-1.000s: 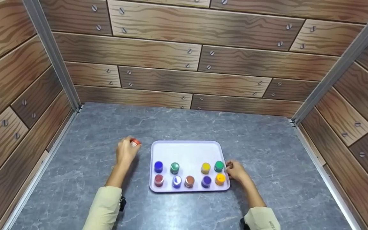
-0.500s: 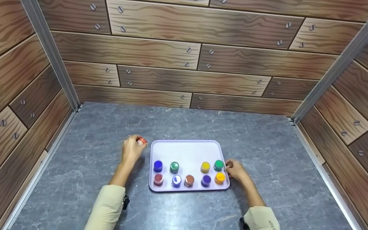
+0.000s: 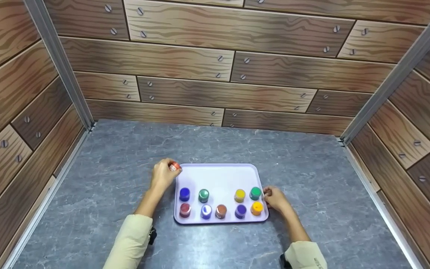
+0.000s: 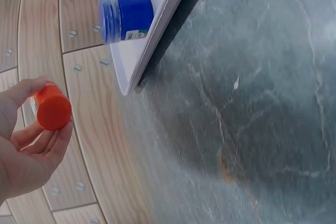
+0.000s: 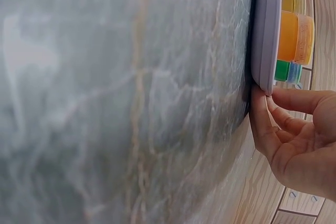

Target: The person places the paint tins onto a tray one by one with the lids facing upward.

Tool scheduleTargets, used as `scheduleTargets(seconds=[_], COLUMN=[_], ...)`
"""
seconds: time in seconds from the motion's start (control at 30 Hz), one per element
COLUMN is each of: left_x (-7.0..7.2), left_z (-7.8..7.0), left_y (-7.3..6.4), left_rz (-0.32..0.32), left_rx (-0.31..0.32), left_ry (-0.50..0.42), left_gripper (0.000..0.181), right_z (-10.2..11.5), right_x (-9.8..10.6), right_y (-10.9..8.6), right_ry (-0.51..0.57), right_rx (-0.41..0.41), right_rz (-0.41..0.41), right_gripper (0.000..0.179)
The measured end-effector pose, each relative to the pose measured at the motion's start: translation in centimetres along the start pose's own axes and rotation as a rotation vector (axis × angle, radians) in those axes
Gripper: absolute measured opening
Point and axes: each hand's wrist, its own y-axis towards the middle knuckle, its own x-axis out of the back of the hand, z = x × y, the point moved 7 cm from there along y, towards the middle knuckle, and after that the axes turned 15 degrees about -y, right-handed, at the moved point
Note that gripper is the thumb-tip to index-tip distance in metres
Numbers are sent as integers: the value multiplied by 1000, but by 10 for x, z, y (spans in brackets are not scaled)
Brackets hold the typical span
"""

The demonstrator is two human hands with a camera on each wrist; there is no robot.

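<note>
My left hand (image 3: 162, 175) pinches a small orange-red paint jar (image 4: 54, 113) between thumb and fingers, its flat round end facing the left wrist camera. In the head view that hand overlaps the far left corner of a pale lilac tray (image 3: 218, 173). My right hand (image 3: 276, 198) grips the tray's right edge, thumb at the rim and fingers below, as the right wrist view shows. On the tray stand two rows of paint jars, among them a blue jar (image 3: 184, 194), a dark red jar (image 3: 185, 210), a yellow jar (image 3: 239, 195) and an orange-yellow jar (image 3: 256, 208).
The tray lies on a grey marbled tabletop (image 3: 304, 164). Wood-patterned panels (image 3: 215, 67) enclose it at the back and both sides, with metal strips (image 3: 62, 67) at the corners. More jars on the tray are green, violet and brown, such as a green jar (image 3: 203, 195).
My left hand has moved right with the orange-red jar, from beside the tray to its far left corner. The right hand stays at the tray's edge, and the tray jars keep their places.
</note>
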Motion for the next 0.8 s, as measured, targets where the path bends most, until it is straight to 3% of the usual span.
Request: scheduleTargets(seconds=[0.07,0.17,0.27,0.43,0.6,0.73,0.8], left_x=[-3,-8,-13,-17,-21,-24,-27], left_z=[0,3,8,13,20,26,28], left_y=[0,-1,-1,-2,-3,-3,-3], left_rz=[7,17,28,20,-18,-6,4], left_rx=[-8,0,11,-8,-95,-72,-49], left_ry=[-14,-22,-26,-58,-125,-154,-150], left_gripper=[28,28,28,26,26,27,27], right_z=[27,81,109,116,116,114,99], right_x=[8,24,32,34,35,35,30], right_y=[-13,-40,-54,-58,-59,-57,-49], right_ry=[-4,-37,-66,-82,-62,-66,-53], right_rx=[-22,-134,-159,-197,-201,-210,-181], right_rz=[-3,-5,-21,-30,-28,-30,-26], right_gripper=[21,22,22,22,22,23,22])
